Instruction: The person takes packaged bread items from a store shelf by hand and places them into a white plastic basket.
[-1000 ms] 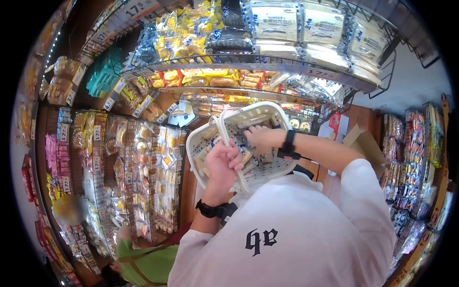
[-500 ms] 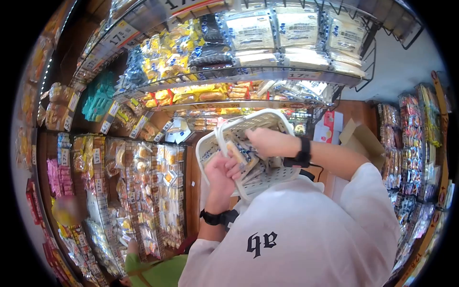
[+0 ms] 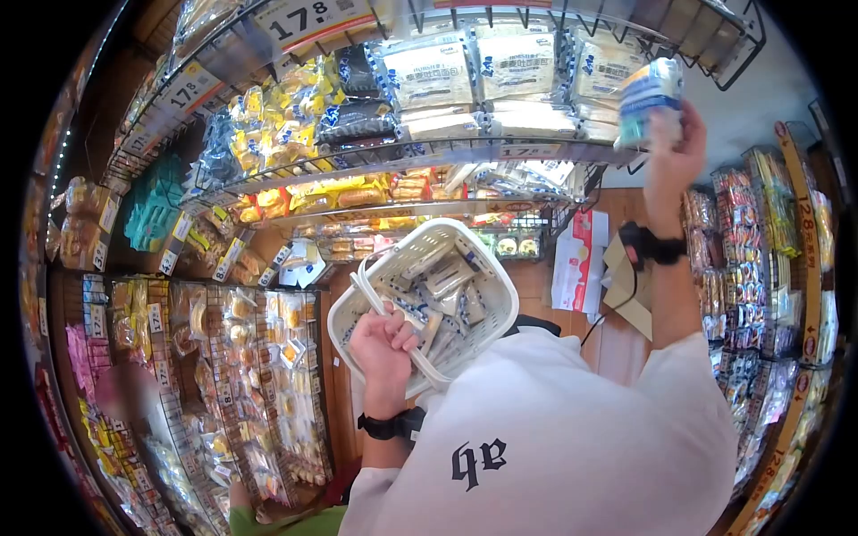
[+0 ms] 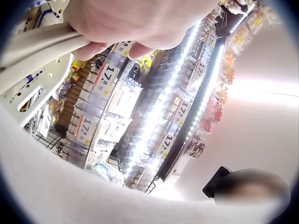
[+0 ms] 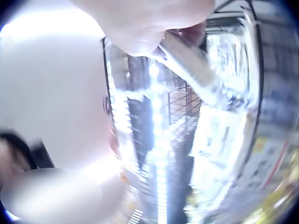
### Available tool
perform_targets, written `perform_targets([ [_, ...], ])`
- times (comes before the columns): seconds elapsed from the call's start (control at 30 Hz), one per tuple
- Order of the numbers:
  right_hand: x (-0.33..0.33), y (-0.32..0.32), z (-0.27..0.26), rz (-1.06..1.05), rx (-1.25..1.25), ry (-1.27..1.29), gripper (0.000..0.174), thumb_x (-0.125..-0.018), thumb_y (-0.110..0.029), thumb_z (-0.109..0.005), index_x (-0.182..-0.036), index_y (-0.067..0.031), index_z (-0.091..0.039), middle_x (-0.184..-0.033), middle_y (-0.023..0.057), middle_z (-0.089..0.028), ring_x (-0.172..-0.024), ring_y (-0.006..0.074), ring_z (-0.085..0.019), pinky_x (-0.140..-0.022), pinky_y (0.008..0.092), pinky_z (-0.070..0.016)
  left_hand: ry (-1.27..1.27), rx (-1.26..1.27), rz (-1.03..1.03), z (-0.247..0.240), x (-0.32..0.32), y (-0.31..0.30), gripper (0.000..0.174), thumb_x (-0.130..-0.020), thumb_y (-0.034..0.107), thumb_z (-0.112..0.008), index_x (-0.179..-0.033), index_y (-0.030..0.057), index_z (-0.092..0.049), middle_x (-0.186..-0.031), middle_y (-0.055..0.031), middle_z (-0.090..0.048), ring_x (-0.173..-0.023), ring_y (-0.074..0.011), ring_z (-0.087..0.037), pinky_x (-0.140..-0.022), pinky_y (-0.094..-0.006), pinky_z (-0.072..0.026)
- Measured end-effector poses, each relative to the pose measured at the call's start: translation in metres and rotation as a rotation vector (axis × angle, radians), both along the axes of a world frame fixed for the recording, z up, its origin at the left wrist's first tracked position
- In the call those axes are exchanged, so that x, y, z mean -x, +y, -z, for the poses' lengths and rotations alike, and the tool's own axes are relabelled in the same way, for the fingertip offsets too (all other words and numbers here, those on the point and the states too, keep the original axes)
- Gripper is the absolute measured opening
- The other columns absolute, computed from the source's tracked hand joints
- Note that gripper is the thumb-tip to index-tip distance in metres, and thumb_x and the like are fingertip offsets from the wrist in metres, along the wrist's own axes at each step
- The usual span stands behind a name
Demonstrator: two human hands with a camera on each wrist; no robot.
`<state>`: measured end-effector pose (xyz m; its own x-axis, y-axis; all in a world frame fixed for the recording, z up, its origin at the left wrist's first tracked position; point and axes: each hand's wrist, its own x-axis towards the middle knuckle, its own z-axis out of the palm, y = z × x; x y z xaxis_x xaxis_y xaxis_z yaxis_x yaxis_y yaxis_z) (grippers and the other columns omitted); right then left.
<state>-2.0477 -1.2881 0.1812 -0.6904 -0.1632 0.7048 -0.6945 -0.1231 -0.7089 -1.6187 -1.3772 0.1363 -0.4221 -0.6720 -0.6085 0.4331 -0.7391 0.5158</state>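
In the head view my left hand (image 3: pixel 382 353) grips the handle (image 3: pixel 365 286) of a white plastic basket (image 3: pixel 506 299). Several flat, clear-wrapped packs (image 3: pixel 449 275) with blue print lie inside it. The left wrist view shows the handle's pale bars (image 4: pixel 35 49) running to that hand. My right hand (image 3: pixel 677 156) is raised at the right end of the upper wire shelf, pinching a flat plastic-wrapped bread pack (image 3: pixel 645 100) in white and blue, blurred by motion. In the right wrist view the pack appears edge-on (image 5: pixel 191 65) below the fingers.
White bread packs (image 3: pixel 432 71) line the upper shelf (image 3: pixel 527 150), beside dark and yellow packs. Price tags (image 3: pixel 313 22) hang on the rack above. Racks of snacks (image 3: pixel 295 357) stand at left and right. An open cardboard box (image 3: pixel 626 295) sits on the floor. Someone in green (image 3: pixel 290 521) is at lower left.
My right hand has left the basket and swung up and right to the shelf's end, where it now holds a pack. My left hand stays on the handle; the basket sits slightly lower left in view.
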Motion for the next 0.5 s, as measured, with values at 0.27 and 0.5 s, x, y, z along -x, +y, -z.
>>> perform_targets([
  [0.27, 0.027, -0.032, 0.016, 0.042, -0.802, 0.584, 0.048, -0.095, -0.037, -0.053, -0.138, -0.0155, -0.049, -0.149, 0.0146, -0.037, -0.136, 0.0352, -0.032, -0.112, 0.0469, -0.0249, 0.024, -0.002, 0.049, 0.006, -0.003, -0.001, 0.015, -0.078, 0.017, -0.047, -0.090, 0.0083, -0.049, -0.061, 0.0043, -0.032, -0.047, -0.0085, -0.028, -0.044, -0.0238, -0.0266],
  [0.5, 0.020, -0.029, 0.000, 0.116, -0.787, 0.585, 0.028, -0.084, -0.016, -0.065, -0.111, -0.0097, -0.065, -0.112, 0.0131, -0.059, -0.107, 0.0311, -0.054, -0.092, 0.0393, -0.0445, 0.023, 0.007, 0.041, 0.003, -0.004, -0.003, 0.015, -0.078, 0.013, -0.044, -0.092, 0.0090, -0.048, -0.061, 0.0034, -0.033, -0.048, -0.0085, -0.028, -0.046, -0.0244, -0.0260],
])
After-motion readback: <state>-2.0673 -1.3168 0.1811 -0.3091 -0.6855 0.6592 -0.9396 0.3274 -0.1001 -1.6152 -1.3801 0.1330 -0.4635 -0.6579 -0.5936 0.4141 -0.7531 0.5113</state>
